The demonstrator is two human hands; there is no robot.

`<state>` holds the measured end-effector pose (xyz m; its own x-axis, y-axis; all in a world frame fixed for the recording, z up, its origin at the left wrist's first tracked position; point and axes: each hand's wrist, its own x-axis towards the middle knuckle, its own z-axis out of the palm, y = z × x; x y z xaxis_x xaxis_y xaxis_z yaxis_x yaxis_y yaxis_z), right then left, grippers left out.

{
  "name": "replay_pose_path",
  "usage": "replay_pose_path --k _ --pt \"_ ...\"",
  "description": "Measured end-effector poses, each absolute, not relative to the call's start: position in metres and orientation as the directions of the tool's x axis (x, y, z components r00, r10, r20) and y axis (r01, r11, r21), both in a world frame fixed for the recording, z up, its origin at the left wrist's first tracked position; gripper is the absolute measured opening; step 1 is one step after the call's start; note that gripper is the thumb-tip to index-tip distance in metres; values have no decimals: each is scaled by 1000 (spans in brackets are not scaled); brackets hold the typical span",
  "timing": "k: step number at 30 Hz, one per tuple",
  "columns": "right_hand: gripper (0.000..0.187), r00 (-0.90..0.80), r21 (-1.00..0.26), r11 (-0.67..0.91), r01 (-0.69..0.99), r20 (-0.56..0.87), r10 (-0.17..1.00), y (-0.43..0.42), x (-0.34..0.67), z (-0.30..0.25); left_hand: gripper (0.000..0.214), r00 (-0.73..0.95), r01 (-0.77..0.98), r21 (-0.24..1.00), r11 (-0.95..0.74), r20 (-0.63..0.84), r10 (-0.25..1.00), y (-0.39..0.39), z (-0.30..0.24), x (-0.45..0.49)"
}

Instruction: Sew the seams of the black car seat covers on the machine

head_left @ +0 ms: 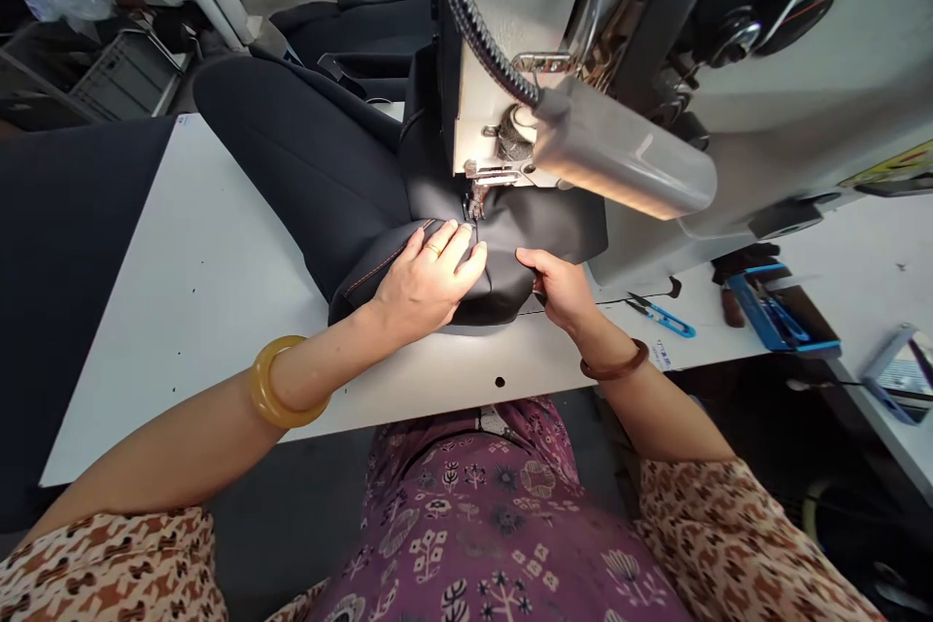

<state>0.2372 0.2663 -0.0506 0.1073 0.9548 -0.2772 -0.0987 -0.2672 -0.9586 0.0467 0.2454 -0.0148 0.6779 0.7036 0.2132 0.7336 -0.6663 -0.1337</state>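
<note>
Standing apart, the left hand (427,284) presses flat on a black seat cover (502,296), the right hand (558,287) pinches its edge, just behind the presser foot (476,201).

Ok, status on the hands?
Left hand flat on black upholstery by the presser foot. Right hand gripping its edge. Machine lamp above, clear of both.
</note>
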Motion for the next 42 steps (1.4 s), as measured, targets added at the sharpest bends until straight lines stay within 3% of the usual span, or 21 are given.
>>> replay_pose_path --k 3,8,21,29,38,42 --pt "32 126 -959 -238 -156 -258 958 271 235 -51 52 684 729 -167 -664 210 698 248 -15 45" --pt "25 221 -988 -126 -95 -144 965 276 234 -55 50 704 710 -254 -657 227 673 250 -16 44" --pt "24 224 -992 -127 -5 -124 967 287 238 -50 51 709 701 -247 -669 140 691 259 -9 42" --pt "23 201 -991 -132 4 -128 971 297 236 -49 51 714 700 -175 -692 148 684 274 -7 35" --pt "18 187 -994 -108 -3 -106 977 301 233 -44 44 723 676 -86 -732 272 635 283 -20 19" --pt "22 217 -989 -130 64 -113 970 311 228 -43 44 710 678 -21 -735 279 647 297 -18 20"
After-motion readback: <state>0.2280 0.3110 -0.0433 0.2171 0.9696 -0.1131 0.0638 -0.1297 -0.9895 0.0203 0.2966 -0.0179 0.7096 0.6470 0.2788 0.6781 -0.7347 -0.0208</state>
